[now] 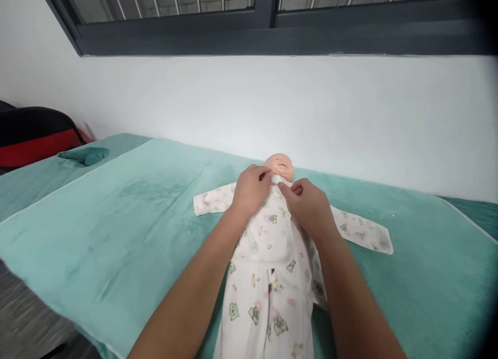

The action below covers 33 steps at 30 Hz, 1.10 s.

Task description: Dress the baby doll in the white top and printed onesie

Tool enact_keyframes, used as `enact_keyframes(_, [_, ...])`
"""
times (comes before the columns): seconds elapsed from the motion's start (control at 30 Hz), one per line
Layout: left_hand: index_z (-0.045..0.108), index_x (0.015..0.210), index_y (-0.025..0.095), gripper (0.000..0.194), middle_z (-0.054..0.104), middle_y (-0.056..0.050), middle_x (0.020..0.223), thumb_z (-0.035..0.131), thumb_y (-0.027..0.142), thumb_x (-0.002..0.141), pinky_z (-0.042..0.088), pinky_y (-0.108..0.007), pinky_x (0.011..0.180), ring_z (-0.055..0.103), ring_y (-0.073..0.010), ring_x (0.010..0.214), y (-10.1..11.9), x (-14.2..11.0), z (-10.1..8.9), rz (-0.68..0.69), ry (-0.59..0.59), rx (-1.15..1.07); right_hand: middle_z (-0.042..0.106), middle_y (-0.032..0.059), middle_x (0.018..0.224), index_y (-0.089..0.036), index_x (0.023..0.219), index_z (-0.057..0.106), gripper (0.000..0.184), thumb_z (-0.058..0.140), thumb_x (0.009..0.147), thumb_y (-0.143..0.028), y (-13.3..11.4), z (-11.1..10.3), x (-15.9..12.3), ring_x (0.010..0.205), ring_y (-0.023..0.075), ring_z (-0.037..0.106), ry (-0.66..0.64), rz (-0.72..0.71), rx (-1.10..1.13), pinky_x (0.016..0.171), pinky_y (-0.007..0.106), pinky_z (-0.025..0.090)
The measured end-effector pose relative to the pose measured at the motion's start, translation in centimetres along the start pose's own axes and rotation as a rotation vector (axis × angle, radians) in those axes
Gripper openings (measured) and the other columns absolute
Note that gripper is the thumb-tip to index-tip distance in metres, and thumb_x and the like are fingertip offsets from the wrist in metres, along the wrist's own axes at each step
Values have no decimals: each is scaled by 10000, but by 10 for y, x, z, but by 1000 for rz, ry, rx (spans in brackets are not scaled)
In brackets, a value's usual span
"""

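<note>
A baby doll [280, 165] lies on its back on a teal blanket [128, 213], head toward the wall. It wears a white sleepsuit [268, 276] printed with small animals, sleeves spread out to both sides. My left hand [251, 190] and my right hand [309, 206] rest on the doll's chest just below its chin. Both hands pinch the sleepsuit's fabric at the collar, fingertips almost meeting at the neckline.
The blanket covers a bed or table against a white wall [272, 105] under a dark-framed window [249, 32]. A black and red bag [37, 133] sits at the far left. A small teal cloth [83, 155] lies near it. Grey floor [27, 322] shows at the lower left.
</note>
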<state>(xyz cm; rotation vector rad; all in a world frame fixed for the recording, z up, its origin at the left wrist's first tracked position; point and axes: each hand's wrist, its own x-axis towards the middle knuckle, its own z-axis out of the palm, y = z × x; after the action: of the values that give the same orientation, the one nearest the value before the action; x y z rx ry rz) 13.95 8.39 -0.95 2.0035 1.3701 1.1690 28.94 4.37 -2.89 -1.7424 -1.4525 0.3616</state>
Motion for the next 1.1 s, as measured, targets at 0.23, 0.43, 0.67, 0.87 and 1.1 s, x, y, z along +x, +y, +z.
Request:
enact_keyframes(0.23, [658,658,216,178,622,-3,664,571,269,804,275,-289,527,461,-135,545,-1,28,23,-129,-195,67,595,19,635,-255,657,469,259,498,878,-386,-5,6,4,574,194,486,-27,28,-73,544,308,347])
enact_keyframes(0.43, [709,736,212,170,677,-10,743,581,289,818,350,-261,556,515,-131,601,-9,25,21,-146,-141,-151,697,33,752,-218,773,671,240,599,836,-438,4,3,6,665,199,576,22,105,311,578,291,415])
enact_keyframes(0.67, [718,765,168,163,637,2,691,642,311,792,397,-238,609,490,-94,593,-11,30,25,-167,-141,-479,716,35,808,-182,816,708,242,635,789,-411,-6,10,30,700,187,601,90,143,565,610,288,460])
enact_keyframes(0.87, [678,789,162,121,627,1,727,694,277,754,409,-225,602,524,-90,631,-12,30,23,-268,-151,-701,721,22,820,-201,813,709,186,631,791,-368,-15,18,31,764,182,626,86,123,511,696,282,483])
enact_keyframes(1.1, [682,784,167,110,641,-10,749,682,271,747,433,-230,645,542,-98,663,-13,31,25,-266,-139,-679,685,0,781,-187,895,679,261,674,770,-416,-4,11,33,687,149,572,-88,91,501,666,278,449])
